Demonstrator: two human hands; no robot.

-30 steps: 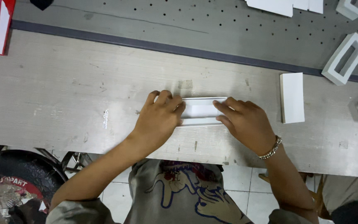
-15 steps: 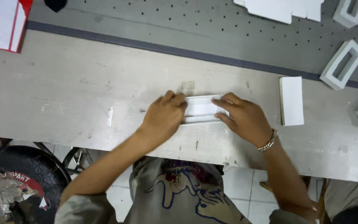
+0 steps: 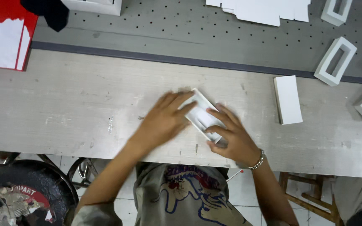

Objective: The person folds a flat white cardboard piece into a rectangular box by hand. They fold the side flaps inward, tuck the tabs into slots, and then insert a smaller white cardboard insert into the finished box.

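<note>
Both hands press a small white card tray [image 3: 201, 117] flat on the desk [image 3: 63, 109]; left hand [image 3: 164, 121] and right hand [image 3: 231, 140] grip its ends; it looks light, thin, easily creased, best held by its edges.

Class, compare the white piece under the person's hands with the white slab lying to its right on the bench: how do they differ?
The white piece lies slanted, while the white slab lies nearly straight. The left hand and right hand press on the piece; the slab lies untouched. The piece looks like a shallow tray; the slab looks solid. Both are white and rectangular.

A flat box [image 3: 202, 117] lies on the workbench [image 3: 63, 109], between both hands, a closed box [image 3: 288, 99] to its right.
</note>
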